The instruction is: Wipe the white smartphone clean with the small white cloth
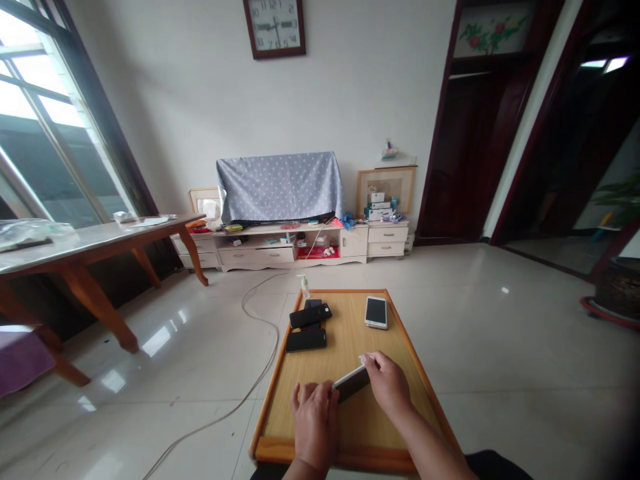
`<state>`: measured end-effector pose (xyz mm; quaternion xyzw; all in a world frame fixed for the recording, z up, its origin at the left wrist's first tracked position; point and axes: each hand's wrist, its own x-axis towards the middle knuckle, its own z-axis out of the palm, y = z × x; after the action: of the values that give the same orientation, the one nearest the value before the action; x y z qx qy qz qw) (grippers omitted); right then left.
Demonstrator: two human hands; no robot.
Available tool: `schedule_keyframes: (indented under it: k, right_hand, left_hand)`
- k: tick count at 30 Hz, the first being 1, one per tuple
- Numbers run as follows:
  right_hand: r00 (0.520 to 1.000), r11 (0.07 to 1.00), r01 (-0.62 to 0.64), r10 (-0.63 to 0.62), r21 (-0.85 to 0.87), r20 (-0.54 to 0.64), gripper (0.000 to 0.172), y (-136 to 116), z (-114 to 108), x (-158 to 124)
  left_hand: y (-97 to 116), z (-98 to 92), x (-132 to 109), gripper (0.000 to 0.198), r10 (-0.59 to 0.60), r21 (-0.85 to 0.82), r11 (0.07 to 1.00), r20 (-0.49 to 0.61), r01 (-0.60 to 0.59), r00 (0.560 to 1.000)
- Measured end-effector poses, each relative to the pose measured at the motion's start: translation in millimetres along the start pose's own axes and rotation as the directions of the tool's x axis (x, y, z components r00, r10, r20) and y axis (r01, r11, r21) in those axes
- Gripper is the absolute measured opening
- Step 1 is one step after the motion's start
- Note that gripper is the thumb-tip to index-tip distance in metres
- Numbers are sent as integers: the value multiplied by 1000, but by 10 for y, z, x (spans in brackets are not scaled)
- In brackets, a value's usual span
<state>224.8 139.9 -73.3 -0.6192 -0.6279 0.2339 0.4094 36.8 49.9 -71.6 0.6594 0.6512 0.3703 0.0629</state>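
A small wooden table (400,347) stands in front of me. Both my hands hold one phone (351,384) just above its near half, tilted on edge. My left hand (315,420) grips the phone's near left end with curled fingers. My right hand (387,383) pinches its far right end. Further out on the table lie two black phones (306,341) (311,315) at the left and a white phone (376,312) at the right, screen up. A small pump bottle (303,286) stands at the table's far left corner.
A white cable (250,393) trails across the tiled floor left of the table. A long wooden table (90,247) stands at the left under the window. A low TV cabinet (300,247) with a cloth-covered screen lines the far wall. Dark doorways open at the right.
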Motion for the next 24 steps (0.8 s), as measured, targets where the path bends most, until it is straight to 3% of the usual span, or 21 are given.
schedule_keyframes:
  k: [8,15,24]
  right_hand:
    - [998,998,-60,59,-28,-31,42,236,27,-54]
    - [1000,982,-3,-3,-187,-30,29,347,64,-174]
    - [990,940,103,-127,-325,-55,26,464,162,-223]
  left_hand:
    - [-20,44,36,19,-53,25,998,-20,54,998]
    - [64,26,55,26,-76,174,982,-2,75,997]
    - [-59,206,40,28,-58,312,948,-36,67,998]
